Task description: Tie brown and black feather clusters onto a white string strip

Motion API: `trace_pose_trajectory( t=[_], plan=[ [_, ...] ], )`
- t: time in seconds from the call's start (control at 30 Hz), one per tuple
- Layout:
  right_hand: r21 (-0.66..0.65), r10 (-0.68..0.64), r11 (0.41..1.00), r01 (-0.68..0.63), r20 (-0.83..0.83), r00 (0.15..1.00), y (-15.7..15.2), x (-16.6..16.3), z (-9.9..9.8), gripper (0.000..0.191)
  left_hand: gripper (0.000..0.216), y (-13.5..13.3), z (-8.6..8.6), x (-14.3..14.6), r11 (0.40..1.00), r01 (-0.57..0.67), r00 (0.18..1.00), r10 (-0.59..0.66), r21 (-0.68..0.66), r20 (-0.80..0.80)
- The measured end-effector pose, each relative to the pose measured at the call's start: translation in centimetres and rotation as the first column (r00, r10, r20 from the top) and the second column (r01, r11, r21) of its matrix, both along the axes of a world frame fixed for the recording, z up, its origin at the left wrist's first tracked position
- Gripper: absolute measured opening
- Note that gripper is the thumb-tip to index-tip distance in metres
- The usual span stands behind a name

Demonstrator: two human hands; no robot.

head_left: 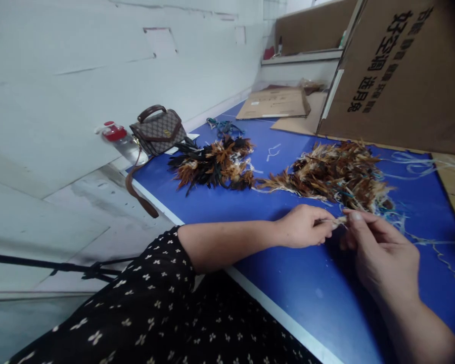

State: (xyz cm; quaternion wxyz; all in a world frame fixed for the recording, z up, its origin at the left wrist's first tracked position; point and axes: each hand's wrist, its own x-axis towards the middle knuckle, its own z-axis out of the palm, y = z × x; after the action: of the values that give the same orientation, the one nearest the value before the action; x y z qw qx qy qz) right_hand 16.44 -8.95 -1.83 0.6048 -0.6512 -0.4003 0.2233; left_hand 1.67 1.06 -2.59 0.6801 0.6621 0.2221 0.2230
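Head view shows your left hand (305, 226) and right hand (389, 258) pinching a small tuft (340, 221) between them, likely to steady it (the brown feathers (333, 172) lie just beyond, presumably handy).

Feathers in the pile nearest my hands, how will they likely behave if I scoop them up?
The feathers are probably light for their bulk, looking thin and wispy. They may flop, since their tips splay every way. Pale strings beside them might tangle.

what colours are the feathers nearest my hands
Mostly brown feathers, some paler; best seen in the head view.
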Motion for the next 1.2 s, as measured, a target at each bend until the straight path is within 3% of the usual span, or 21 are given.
trace_pose_trajectory(
  t=[0.13, 0.3, 0.43, 0.57, 0.73, 0.9, 0.97, 1.1, 1.2],
  plan=[
    [-0.067, -0.046, 0.996, 0.051, 0.067, 0.997, -0.1, 0.1, 0.5, 0.06, 0.011, 0.0, -0.3, 0.0, 0.997, -0.063, 0.998, 0.063, 0.043, 0.004],
    [-0.148, -0.028, 0.988, 0.049, 0.14, 0.99, -0.3, 0.5, 0.4, 0.064, 0.019, 0.1, 0.6, 0.0, 0.991, -0.13, 0.99, 0.132, 0.039, -0.043],
    [-0.142, -0.028, 0.988, 0.053, 0.171, 0.985, -0.5, 0.5, 0.0, 0.061, 0.024, 0.4, 0.7, -0.1, 0.981, -0.178, 0.979, 0.184, 0.072, -0.089],
    [-0.096, -0.024, 0.994, 0.045, 0.206, 0.978, -0.8, -0.2, -0.4, 0.054, 0.028, 0.9, 0.6, -0.5, 0.956, -0.2, 0.97, 0.224, 0.213, -0.096],
    [0.018, -0.011, 1.0, 0.006, 0.297, 0.955, -1.3, -0.8, -0.6, 0.041, 0.033, 0.9, 1.5, -1.1, 0.855, -0.163, 0.97, 0.231, 0.493, -0.08],
    [0.08, -0.052, 0.997, 0.021, 0.407, 0.912, -1.0, -0.7, -1.1, 0.036, 0.035, 0.5, 2.1, -1.3, 0.829, -0.19, 0.969, 0.245, 0.526, -0.036],
    [0.047, -0.096, 0.995, 0.084, 0.387, 0.917, -0.8, -0.7, -1.1, 0.04, 0.035, 0.5, 2.1, -1.3, 0.795, -0.196, 0.966, 0.259, 0.574, -0.028],
    [0.07, -0.197, 0.98, 0.185, 0.254, 0.947, -0.7, -1.7, 0.1, 0.047, 0.039, 0.5, 1.7, -1.3, 0.67, -0.176, 0.968, 0.249, 0.721, 0.005],
    [0.059, -0.139, 0.99, 0.131, 0.147, 0.979, -0.8, -2.5, 0.8, 0.041, 0.037, 0.5, 1.2, -1.2, 0.589, -0.16, 0.963, 0.268, 0.792, -0.005]
  ],
)
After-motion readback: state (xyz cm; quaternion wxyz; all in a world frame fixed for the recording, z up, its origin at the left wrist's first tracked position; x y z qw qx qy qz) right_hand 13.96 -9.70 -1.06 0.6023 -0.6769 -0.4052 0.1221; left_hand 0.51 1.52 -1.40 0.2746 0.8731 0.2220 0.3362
